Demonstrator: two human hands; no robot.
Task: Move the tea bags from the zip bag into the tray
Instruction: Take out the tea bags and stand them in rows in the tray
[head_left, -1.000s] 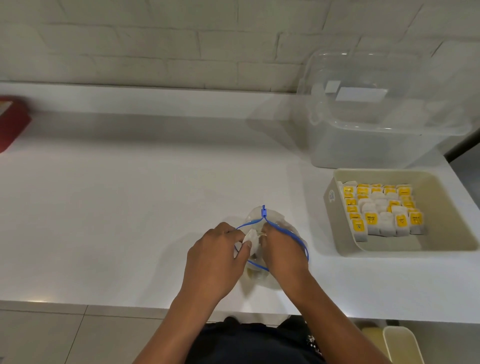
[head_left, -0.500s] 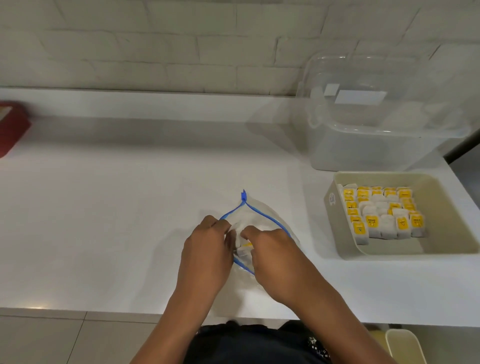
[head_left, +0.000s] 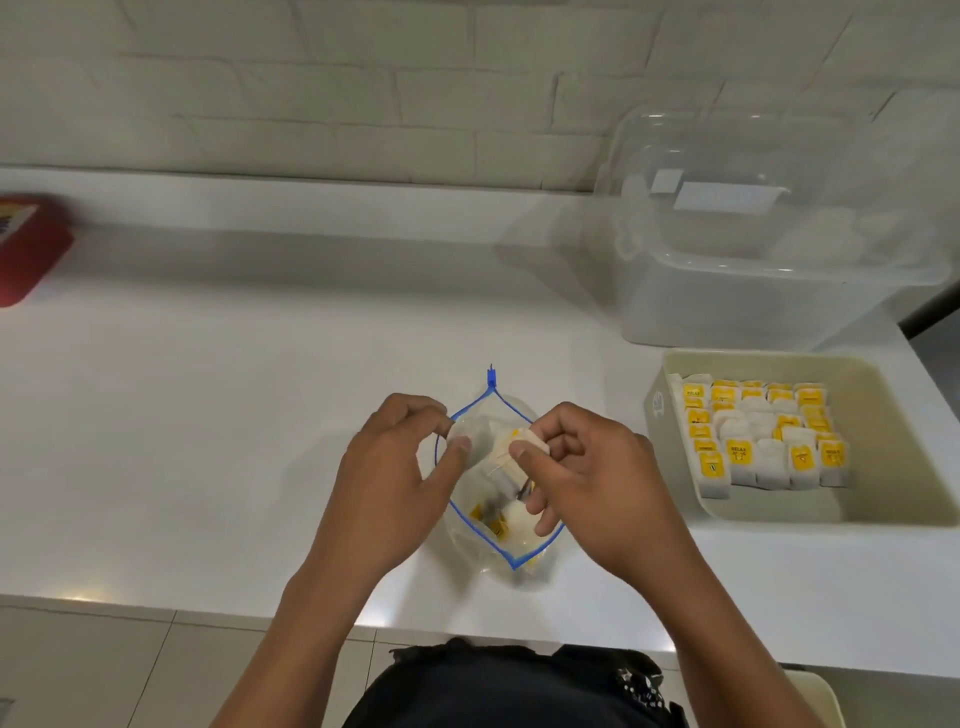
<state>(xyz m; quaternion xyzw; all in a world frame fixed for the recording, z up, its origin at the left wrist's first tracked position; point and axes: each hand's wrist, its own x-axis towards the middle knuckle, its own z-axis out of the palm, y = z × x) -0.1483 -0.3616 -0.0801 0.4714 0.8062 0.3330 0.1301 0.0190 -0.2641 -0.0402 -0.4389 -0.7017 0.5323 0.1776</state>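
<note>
Head view: left hand (head_left: 387, 478) pinches bag (head_left: 498, 525) rim, right hand (head_left: 582, 478) pinches tea bag (head_left: 527, 446); trailing string may snag others, spilling them short of tray (head_left: 883, 514).

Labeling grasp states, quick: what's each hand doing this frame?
Left hand: pinches the zip bag rim.
Right hand: pinches a tea bag above the open bag.
</note>
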